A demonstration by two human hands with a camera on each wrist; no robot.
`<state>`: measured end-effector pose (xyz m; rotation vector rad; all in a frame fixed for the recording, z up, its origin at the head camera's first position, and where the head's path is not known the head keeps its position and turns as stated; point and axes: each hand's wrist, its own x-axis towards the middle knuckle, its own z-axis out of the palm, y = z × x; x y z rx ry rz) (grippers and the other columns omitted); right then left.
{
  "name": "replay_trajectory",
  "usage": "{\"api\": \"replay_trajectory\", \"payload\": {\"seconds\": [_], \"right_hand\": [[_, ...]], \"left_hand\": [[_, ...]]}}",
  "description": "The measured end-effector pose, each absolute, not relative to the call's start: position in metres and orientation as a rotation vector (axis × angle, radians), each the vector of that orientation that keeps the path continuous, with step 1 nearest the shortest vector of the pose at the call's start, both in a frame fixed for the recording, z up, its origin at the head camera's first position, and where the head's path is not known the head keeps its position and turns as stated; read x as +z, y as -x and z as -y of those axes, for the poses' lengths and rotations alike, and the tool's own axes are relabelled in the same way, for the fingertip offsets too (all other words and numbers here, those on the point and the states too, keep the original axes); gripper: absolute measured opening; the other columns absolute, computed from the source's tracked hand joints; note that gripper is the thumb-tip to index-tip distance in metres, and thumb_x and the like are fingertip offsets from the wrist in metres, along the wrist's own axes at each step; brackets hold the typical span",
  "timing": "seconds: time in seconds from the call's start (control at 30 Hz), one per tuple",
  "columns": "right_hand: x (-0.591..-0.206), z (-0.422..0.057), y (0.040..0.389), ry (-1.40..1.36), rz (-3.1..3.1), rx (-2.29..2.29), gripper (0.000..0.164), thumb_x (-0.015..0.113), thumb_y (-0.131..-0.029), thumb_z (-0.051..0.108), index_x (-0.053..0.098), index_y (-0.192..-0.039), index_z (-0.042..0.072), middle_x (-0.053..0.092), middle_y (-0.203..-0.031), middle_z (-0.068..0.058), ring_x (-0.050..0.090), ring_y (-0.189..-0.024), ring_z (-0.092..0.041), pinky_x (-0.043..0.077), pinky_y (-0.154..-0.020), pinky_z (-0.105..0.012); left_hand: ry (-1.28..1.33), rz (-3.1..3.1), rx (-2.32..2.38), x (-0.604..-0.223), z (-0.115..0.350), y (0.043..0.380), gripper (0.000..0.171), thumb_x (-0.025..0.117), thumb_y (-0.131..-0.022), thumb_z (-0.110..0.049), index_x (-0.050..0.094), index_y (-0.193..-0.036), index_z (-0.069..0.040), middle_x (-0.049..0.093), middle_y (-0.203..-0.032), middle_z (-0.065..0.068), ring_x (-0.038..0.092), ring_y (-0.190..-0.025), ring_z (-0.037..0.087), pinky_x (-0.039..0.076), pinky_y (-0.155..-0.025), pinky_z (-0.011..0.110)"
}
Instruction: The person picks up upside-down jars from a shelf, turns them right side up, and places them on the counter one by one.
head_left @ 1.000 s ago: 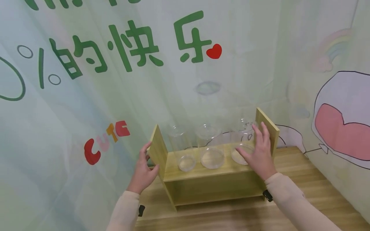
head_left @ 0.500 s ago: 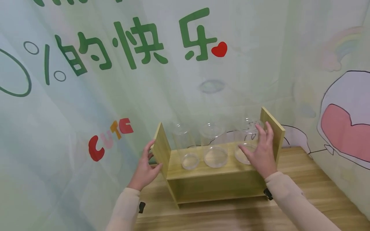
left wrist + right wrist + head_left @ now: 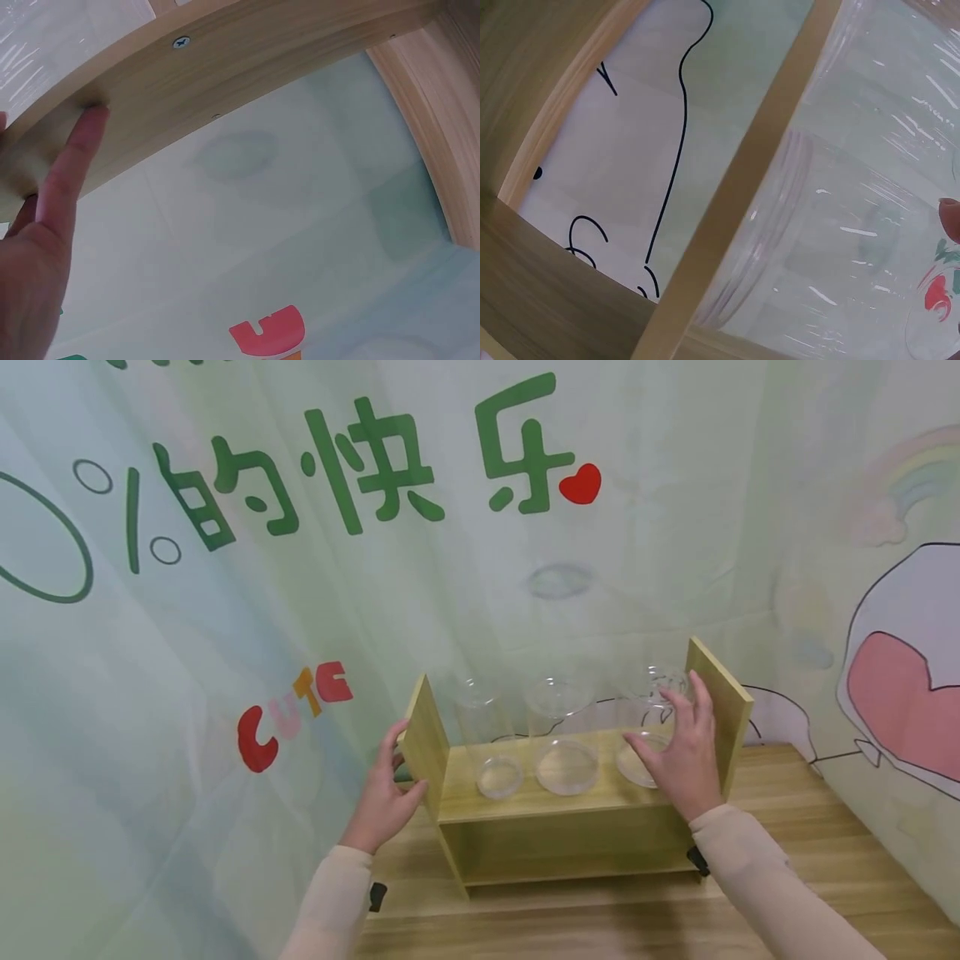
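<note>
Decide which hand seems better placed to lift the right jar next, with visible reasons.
Probably the right hand: its thumb and fingers are spread beside the right jar, though contact is unclear. The left hand is at the left panel, with two other jars between.

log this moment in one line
left hand: touching shelf's left panel | right hand: fingers spread beside right-end clear jar, contact unclear | three clear jars: upright on top board

The rack (image 3: 577, 839) is yellowish wood-grain, the jars (image 3: 566, 768) clear, the heart (image 3: 581, 485) red.
</note>
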<state>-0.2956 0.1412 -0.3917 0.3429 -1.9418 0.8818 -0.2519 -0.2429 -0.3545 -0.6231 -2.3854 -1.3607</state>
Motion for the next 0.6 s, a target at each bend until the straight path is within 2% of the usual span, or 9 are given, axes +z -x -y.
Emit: {"api": "replay_trajectory", "payload": {"seconds": [0.2, 0.43, 0.6], "right_hand": [[-0.39, -0.147, 0.292, -0.339, 1.956, 0.884, 0.074, 0.086, -0.058, 0.015, 0.045, -0.117, -0.001, 0.02, -0.145, -0.014, 0.022, -0.129, -0.034, 0.024, -0.101, -0.05], [-0.388, -0.147, 0.283, -0.319, 1.944, 0.923, 0.073, 0.086, -0.058, 0.018, 0.045, -0.116, 0.0, 0.02, -0.145, -0.011, 0.022, -0.13, -0.031, 0.026, -0.101, -0.048], [-0.385, -0.144, 0.279, -0.333, 1.912, 0.967, 0.072, 0.086, -0.058, 0.017, 0.045, -0.115, 0.0, 0.022, -0.144, -0.014, 0.022, -0.13, -0.03, 0.028, -0.101, -0.047]], "left_hand": [[0.6, 2.389, -1.391, -0.355, 0.238, 0.252, 0.079, 0.058, -0.079, 0.011, 0.019, -0.141, -0.021, 0.024, -0.142, 0.009, 0.043, -0.116, 0.036, 0.053, -0.058, 0.033], [0.558, 2.4, -1.407, -0.356, 0.237, 0.253, 0.079, 0.057, -0.08, 0.01, 0.018, -0.142, -0.021, 0.03, -0.138, 0.013, 0.042, -0.117, 0.035, 0.053, -0.06, 0.034], [0.522, 2.405, -1.422, -0.356, 0.237, 0.25, 0.078, 0.055, -0.081, 0.009, 0.017, -0.142, -0.022, 0.034, -0.133, 0.017, 0.042, -0.116, 0.034, 0.052, -0.063, 0.037]]}}
